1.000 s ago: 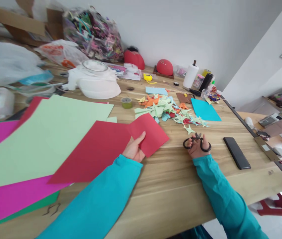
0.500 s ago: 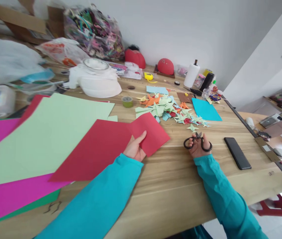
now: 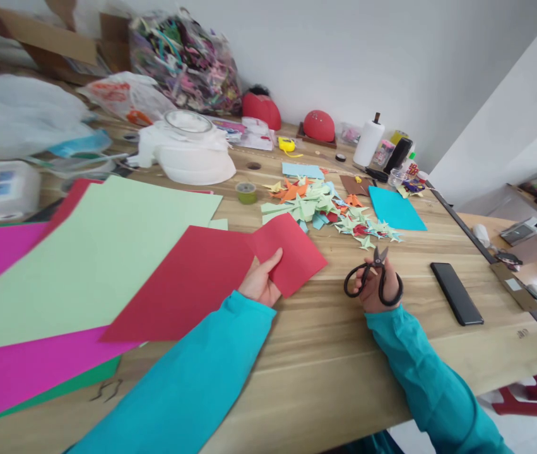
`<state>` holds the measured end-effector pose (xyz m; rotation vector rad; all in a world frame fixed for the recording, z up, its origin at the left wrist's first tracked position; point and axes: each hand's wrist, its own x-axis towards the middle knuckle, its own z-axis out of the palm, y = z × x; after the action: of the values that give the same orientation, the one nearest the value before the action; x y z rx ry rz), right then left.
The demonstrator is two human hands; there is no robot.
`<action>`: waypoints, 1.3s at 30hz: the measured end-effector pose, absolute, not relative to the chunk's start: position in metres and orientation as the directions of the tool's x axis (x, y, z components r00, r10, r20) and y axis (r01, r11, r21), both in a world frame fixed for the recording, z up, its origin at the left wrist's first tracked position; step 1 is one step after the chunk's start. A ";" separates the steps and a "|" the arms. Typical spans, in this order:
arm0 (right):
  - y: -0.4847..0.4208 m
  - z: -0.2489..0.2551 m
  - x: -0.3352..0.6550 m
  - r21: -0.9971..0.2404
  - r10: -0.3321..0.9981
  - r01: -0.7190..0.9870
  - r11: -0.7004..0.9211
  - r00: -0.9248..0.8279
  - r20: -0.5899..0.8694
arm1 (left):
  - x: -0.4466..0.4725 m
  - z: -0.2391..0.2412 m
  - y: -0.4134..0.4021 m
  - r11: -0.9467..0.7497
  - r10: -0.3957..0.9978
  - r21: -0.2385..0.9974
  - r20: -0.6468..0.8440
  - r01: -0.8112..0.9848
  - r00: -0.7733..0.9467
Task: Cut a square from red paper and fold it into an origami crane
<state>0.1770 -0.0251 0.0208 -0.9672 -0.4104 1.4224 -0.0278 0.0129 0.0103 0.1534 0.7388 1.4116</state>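
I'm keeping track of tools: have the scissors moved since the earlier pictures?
Yes: judged against the black phone, the scissors in the right hand have shifted slightly left, farther from it.

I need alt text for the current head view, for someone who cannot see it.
A person's left hand holds a small red paper and the right hand holds black scissors, blades slightly open, over a wooden table. Paper pieces, many star-shaped, lie beyond; large coloured sheets lie at left, a black phone at right.
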 end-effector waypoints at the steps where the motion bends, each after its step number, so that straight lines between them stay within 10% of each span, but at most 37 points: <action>1: -0.027 0.021 0.176 -0.759 0.963 -0.628 -0.168 0.060 -0.263 | -0.028 0.010 0.013 0.192 0.926 0.507 -0.377 -0.840 -0.016; 6: -0.039 0.021 0.171 -0.746 0.833 -0.480 -0.461 -0.524 -0.178 | -0.028 0.010 0.012 0.189 0.925 0.511 -0.379 -0.838 -0.023; 12: -0.048 0.025 0.172 -0.726 0.649 -0.363 -0.585 -0.746 -0.150 | -0.033 0.008 0.015 0.226 0.918 0.467 -0.395 -0.855 0.027; 39: -0.044 0.016 0.166 -0.755 0.788 -0.425 -0.500 -0.584 -0.193 | -0.027 0.016 0.005 0.306 0.895 0.470 -0.440 -0.828 0.081</action>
<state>0.1655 -0.0441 0.0161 -0.6899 -0.8681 2.1139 -0.0274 0.0050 0.0161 0.1078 0.7456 1.2913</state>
